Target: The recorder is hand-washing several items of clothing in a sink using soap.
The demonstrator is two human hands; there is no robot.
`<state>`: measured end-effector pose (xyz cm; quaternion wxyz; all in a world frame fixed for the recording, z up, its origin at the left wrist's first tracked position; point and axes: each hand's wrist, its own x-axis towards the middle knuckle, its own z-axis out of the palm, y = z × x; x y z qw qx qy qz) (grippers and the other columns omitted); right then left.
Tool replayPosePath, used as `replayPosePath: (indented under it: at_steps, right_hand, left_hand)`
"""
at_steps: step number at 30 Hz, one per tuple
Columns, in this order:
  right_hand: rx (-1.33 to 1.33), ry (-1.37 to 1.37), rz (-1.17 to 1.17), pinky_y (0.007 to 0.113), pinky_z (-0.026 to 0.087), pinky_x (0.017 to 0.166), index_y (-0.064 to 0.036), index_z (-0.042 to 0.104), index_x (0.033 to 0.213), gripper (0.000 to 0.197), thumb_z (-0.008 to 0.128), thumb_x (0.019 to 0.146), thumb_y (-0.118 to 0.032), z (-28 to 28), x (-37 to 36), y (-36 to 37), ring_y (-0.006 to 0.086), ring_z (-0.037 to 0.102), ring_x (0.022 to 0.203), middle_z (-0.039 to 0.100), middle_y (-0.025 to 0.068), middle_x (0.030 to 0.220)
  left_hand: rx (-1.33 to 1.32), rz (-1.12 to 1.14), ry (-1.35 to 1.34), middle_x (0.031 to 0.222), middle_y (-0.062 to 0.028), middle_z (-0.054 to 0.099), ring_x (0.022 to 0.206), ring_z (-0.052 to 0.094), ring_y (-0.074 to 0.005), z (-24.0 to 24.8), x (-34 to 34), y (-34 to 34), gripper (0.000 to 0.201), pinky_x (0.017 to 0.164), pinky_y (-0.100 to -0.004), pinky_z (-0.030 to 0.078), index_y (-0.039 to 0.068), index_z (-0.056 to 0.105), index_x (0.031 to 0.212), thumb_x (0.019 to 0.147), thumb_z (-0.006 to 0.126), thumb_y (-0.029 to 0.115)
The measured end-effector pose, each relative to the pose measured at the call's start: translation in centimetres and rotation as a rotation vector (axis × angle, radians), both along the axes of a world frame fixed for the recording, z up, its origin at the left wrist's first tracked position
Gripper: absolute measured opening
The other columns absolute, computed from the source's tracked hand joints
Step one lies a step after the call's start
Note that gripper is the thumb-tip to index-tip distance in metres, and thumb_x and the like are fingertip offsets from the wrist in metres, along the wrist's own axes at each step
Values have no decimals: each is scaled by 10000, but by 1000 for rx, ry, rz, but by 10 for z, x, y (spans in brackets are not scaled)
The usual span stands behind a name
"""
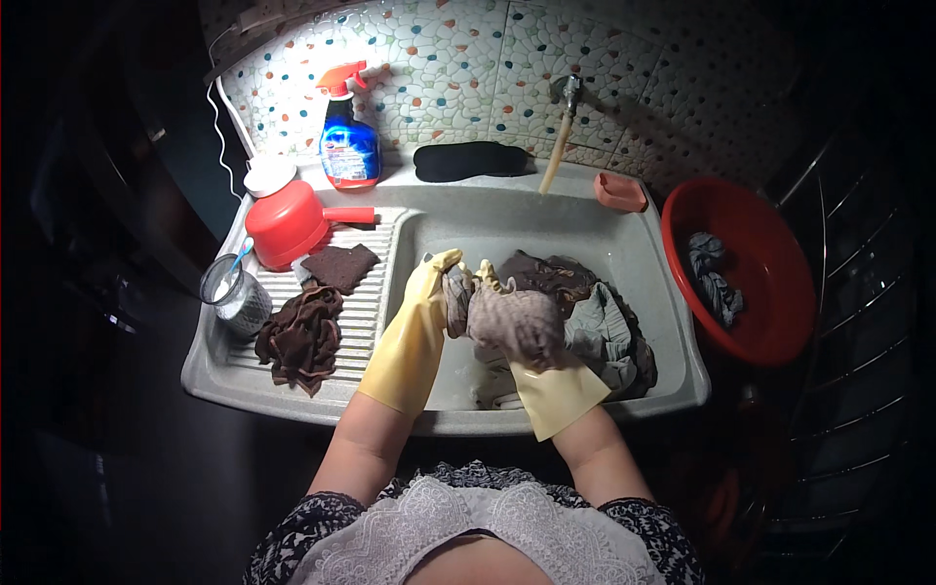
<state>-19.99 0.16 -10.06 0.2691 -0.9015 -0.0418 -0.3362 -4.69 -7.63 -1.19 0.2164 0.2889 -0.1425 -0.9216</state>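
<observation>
Yellow rubber gloves cover both my hands, held over the basin of a grey sink (458, 398). My left hand (436, 281) is closed on one end of a wet grey-brown cloth (522, 322). The rest of that cloth drapes over my right hand (489, 276), with only some gloved fingertips and the cuff showing; those fingers curl round the bunched fabric. Beyond and beside my right hand, a dark brown cloth (546, 275) and a grey-green garment (597, 330) lie wet in the basin.
On the ribbed drainboard are a red dipper (285, 222), a crumpled brown cloth (300, 336), a brown scouring pad (341, 267) and a jar (239, 302). Behind stand a spray bottle (349, 146), a black brush-like piece (470, 162), a tap (571, 93) and a soap dish (621, 192). A red basin (780, 322) holds grey cloth.
</observation>
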Motion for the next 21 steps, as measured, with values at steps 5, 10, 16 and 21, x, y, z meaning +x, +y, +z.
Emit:
replayPosePath:
  at_steps: [5, 10, 16, 21]
  right_hand:
    - [-30, 194, -505, 455, 460, 928, -73, 593, 1225, 378, 470, 957, -311, 14, 16, 51, 309, 571, 1117, 598, 142, 1241]
    - [-32, 417, -1148, 456, 439, 951, -108, 596, 1223, 396, 476, 946, -364, 40, 42, 61, 309, 561, 1124, 588, 131, 1266]
    - [88, 528, -1560, 439, 435, 941, -122, 599, 1210, 404, 461, 955, -403, 43, 64, 88, 280, 560, 1080, 588, 108, 1232]
    - [510, 118, -1077, 354, 500, 804, -52, 600, 1151, 422, 363, 1042, -383, -8, 49, 64, 136, 592, 829, 625, 38, 957]
  left_hand:
    - [4, 77, -92, 693, -55, 607, 558, 573, -159, 37, 10, 19, 180, 551, -354, 499, 70, 591, 823, 862, 676, 224]
    - [-839, 127, -392, 671, -23, 594, 583, 542, -113, 34, 5, 22, 205, 565, -268, 434, 54, 612, 785, 855, 692, 230]
    - [-854, 35, -349, 638, -41, 584, 529, 521, -133, 31, 10, 24, 330, 506, -308, 442, 55, 586, 757, 932, 639, 329]
    - [-851, 0, -350, 626, -28, 561, 525, 530, -140, 18, -2, 22, 309, 492, -312, 441, 62, 580, 744, 941, 602, 298]
